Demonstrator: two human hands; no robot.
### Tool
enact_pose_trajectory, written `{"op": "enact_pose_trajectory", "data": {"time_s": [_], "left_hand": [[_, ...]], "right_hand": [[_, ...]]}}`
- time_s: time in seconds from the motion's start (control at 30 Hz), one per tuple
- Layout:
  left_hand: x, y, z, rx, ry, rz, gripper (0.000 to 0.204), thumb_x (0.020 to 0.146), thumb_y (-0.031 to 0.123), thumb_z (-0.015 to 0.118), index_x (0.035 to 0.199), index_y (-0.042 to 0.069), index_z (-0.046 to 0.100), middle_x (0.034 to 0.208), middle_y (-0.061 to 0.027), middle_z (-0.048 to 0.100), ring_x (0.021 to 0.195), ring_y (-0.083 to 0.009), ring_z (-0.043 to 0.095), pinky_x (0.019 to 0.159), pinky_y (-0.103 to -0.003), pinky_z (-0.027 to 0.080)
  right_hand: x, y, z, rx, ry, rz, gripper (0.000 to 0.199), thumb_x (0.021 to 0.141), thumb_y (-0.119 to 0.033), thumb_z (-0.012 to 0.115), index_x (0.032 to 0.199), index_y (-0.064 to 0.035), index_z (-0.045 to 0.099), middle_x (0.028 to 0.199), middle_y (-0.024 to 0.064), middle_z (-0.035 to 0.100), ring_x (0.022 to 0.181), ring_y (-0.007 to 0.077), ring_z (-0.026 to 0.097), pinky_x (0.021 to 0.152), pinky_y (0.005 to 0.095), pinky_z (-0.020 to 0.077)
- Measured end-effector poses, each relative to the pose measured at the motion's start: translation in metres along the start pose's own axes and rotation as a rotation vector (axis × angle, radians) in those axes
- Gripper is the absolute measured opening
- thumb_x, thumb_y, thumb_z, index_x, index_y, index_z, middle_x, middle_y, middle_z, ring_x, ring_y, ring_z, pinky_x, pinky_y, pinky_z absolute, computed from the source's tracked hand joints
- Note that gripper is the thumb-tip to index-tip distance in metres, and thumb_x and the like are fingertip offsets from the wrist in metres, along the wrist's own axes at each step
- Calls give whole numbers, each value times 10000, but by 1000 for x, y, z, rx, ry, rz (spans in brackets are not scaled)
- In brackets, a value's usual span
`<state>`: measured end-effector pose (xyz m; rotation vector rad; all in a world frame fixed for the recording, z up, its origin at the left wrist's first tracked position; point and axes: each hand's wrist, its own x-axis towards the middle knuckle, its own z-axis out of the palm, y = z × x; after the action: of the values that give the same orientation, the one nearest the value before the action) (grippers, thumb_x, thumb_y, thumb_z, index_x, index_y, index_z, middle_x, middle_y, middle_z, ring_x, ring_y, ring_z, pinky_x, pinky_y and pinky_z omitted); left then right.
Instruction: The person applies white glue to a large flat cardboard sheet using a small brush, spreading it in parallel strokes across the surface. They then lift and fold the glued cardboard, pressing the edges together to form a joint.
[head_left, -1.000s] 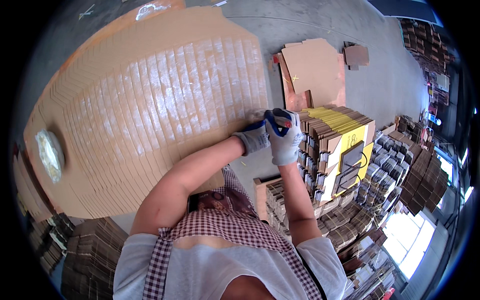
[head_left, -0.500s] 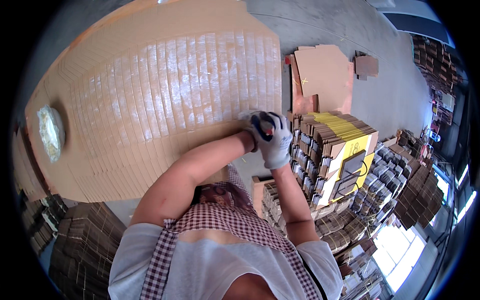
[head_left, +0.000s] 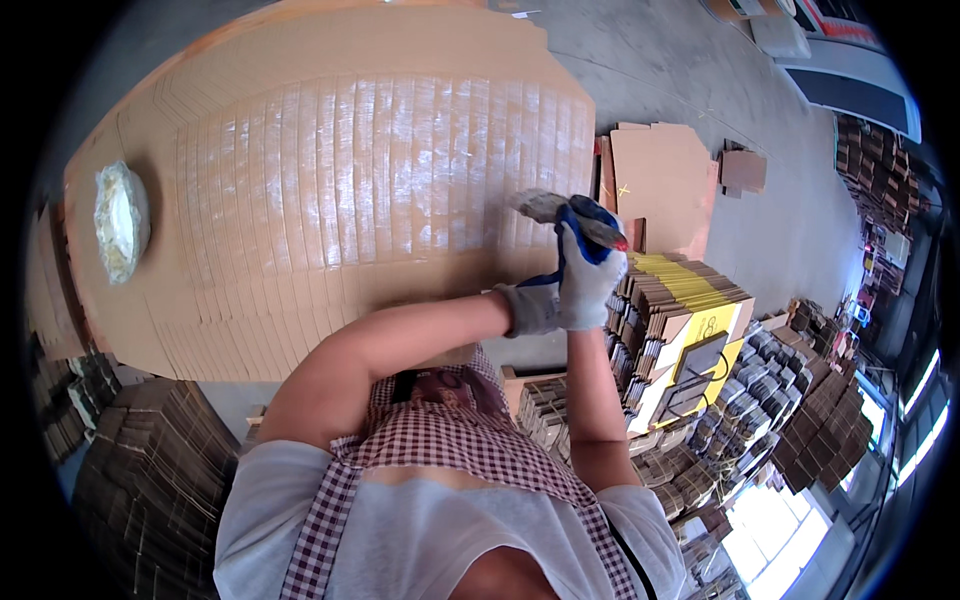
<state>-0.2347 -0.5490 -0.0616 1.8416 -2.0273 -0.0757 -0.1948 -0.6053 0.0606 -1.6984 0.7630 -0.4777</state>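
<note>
Brush [head_left: 560, 207] held over right edge of large fanned spread of flat cardboard sheets [head_left: 330, 200]; concrete floor [head_left: 760, 230], stacked cartons [head_left: 700, 330] around. Long axis roughly horizontal, bristles pointing left. Right hand [head_left: 590, 275], gloved, fingers closed round handle. Left hand [head_left: 528, 308] at right wrist; grip unclear.

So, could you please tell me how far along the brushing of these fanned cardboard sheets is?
Most strips across the fanned cardboard sheets already shine wet. The right hand holds a brush at their right edge, the left hand against it. The matte margin toward the pale round object looks untreated.
</note>
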Motion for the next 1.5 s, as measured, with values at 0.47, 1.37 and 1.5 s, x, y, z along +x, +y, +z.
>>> {"op": "enact_pose_trajectory", "data": {"time_s": [0.47,1.37,1.5], "left_hand": [[-215,-16,-150,-216,139,-281,339,853,328,651,1128,132,668,962,-43,615,995,-248,581,984,-466,457],[-277,-29,-137,-228,222,-378,262,911,341,550,1053,149,657,969,-38,614,998,-249,557,966,-426,437],[-276,-30,-136,-222,191,-361,244,923,323,520,1039,153,652,986,-37,617,988,-243,555,961,-433,438]], "right_hand": [[24,-29,90,-457,-179,-504,367,788,-58,758,1126,-40,616,1056,170,659,951,365,649,825,395,528],[-25,-52,110,-898,-522,-495,418,795,-110,660,1203,-86,571,1210,141,605,1095,344,603,917,428,508],[-41,-34,115,-1183,-663,-600,475,744,-134,688,1206,-112,578,1232,122,573,1109,305,585,920,432,507]]}}
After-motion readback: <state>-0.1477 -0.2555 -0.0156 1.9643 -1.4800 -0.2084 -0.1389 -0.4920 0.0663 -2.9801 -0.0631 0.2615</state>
